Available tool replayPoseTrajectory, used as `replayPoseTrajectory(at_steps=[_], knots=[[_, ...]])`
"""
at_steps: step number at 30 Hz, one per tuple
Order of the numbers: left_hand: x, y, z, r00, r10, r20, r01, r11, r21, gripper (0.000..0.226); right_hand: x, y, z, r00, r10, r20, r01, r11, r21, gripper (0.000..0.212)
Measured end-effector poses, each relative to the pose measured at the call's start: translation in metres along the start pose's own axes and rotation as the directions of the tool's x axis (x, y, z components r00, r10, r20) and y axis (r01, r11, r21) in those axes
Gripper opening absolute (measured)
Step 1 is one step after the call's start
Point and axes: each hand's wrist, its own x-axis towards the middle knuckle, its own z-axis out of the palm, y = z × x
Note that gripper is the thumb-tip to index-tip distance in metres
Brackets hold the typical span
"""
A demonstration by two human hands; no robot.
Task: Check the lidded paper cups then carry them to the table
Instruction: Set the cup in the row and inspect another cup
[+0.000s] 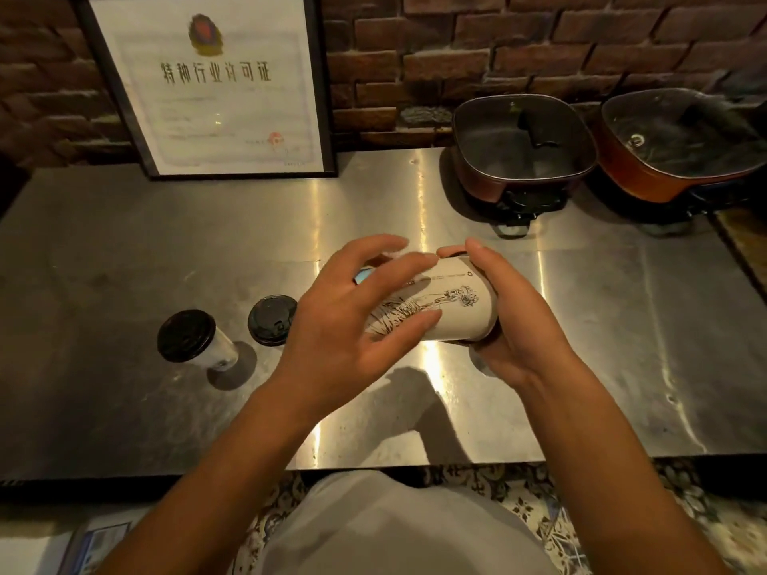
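- Cup in hand (440, 309): white paper cup with a line drawing on its side, tipped over to lie roughly horizontal above the steel counter (622, 346), base end toward the right.
- Right hand (519, 321): cupped around the base end of that cup, thumb over the top, fingers under; holding it.
- Left hand (352, 321): fingers spread wide, fingertips resting lightly on the cup's side; lid end is hidden behind this hand, so can't tell lid state.
- Small blue-and-white item shows between the left fingers; can't tell what it is.
- Two more lidded cups standing on the counter to the left: left cup (195, 340) with black lid, white body visible; middle cup (272, 320) just beside it, mostly only the black lid visible, partly behind the left hand.
- Back of counter: framed certificate (207, 85) leaning on the brick wall (539, 43), two glass-lidded electric pots, near pot (523, 147) and far pot (680, 143), side by side at right.
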Motion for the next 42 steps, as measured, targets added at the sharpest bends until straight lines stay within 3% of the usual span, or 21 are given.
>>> replayPoseTrajectory(at_steps=[4, 7, 10, 14, 18, 20, 23, 26, 29, 33, 36, 39, 42], knots=[[-0.001, -0.001, 0.002, 0.999, 0.013, -0.045, -0.013, 1.0, -0.001, 0.034, -0.004, -0.002, -0.004, 0.991, -0.134, -0.023, 0.13, 0.983, -0.128, 0.024], [0.001, 0.001, 0.003, 0.988, -0.156, -0.019, 0.151, 0.975, -0.165, 0.025, -0.008, 0.002, -0.004, 0.972, -0.223, -0.07, 0.203, 0.954, -0.222, 0.021], [0.002, 0.003, 0.003, 0.911, -0.397, 0.117, 0.403, 0.787, -0.467, 0.02, -0.011, 0.008, -0.003, 0.948, -0.305, -0.093, 0.27, 0.923, -0.274, 0.015], [0.003, 0.002, -0.001, 0.801, -0.562, 0.207, 0.555, 0.568, -0.608, 0.019, -0.015, 0.019, 0.003, 0.892, -0.449, -0.059, 0.383, 0.818, -0.43, 0.007], [0.005, -0.009, -0.011, 0.661, -0.652, 0.371, 0.677, 0.304, -0.671, 0.022, -0.021, 0.025, 0.008, 0.672, -0.714, 0.193, 0.653, 0.45, -0.61, 0.029], [0.003, -0.011, -0.012, 0.629, -0.668, 0.398, 0.692, 0.247, -0.679, 0.027, -0.023, 0.026, 0.011, 0.613, -0.746, 0.26, 0.702, 0.363, -0.613, 0.035], [0.001, -0.008, -0.011, 0.639, -0.675, 0.369, 0.66, 0.234, -0.714, 0.035, -0.022, 0.022, 0.014, 0.662, -0.712, 0.233, 0.667, 0.42, -0.615, 0.036], [-0.002, -0.004, -0.009, 0.67, -0.674, 0.311, 0.624, 0.283, -0.728, 0.03, -0.019, 0.018, 0.01, 0.697, -0.682, 0.22, 0.641, 0.455, -0.618, 0.039], [-0.005, 0.001, -0.01, 0.754, -0.638, 0.154, 0.563, 0.508, -0.652, 0.031, -0.02, 0.012, 0.01, 0.777, -0.604, 0.176, 0.578, 0.576, -0.577, 0.043], [-0.007, 0.009, -0.007, 0.912, -0.409, -0.037, 0.318, 0.761, -0.565, 0.049, -0.023, 0.005, 0.012, 0.881, -0.463, 0.101, 0.451, 0.755, -0.477, 0.034], [-0.013, 0.002, -0.005, 0.978, -0.178, -0.108, 0.12, 0.905, -0.408, 0.051, -0.023, -0.002, 0.012, 0.957, -0.285, 0.046, 0.282, 0.885, -0.37, 0.036], [-0.016, -0.001, -0.003, 0.99, -0.042, -0.135, 0.003, 0.962, -0.273, 0.045, -0.025, -0.011, 0.014, 0.99, -0.139, 0.027, 0.142, 0.976, -0.165, 0.036], [-0.017, 0.009, 0.002, 0.971, -0.112, -0.212, 0.05, 0.959, -0.277, 0.033, -0.028, -0.009, 0.02, 0.981, -0.189, -0.035, 0.181, 0.97, -0.164, 0.029]])
